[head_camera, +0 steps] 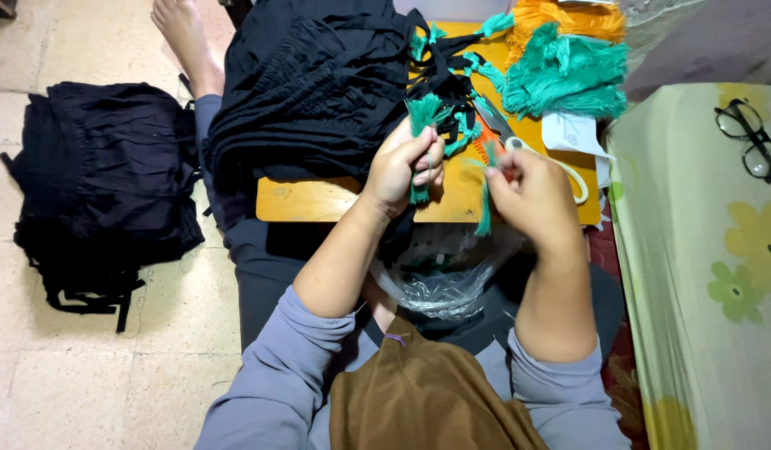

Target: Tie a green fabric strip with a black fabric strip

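My left hand (402, 167) is closed around a green tassel (424, 117), thumb and fingers pinched on its middle. The tassel stands roughly upright in the grip: its fringe fans out above my knuckles, and a short stub shows below the hand. My right hand (531, 196) sits just beside the left, fingers curled shut on a thin green strand (485, 208) that hangs straight down from the fingertips. Both hands hover over the near edge of the wooden board (319, 200) on my lap.

Just beyond my right hand lie scissors (506, 133) with an orange handle part (the blades are partly hidden under thread, and I cannot make out where they end). Further out on the board sits a heap of green thread (565, 79), with orange thread (573, 18) behind it, cut off by the top of the view. A pile of black garments (319, 83) covers the board's left half, with black ties tipped in green trailing off it. A clear plastic bag (444, 279) lies in my lap under the board. A second black pile (106, 183) rests on the tiled floor, well apart to my left. Eyeglasses (752, 137) lie on the flowered cloth (702, 275) to my right.
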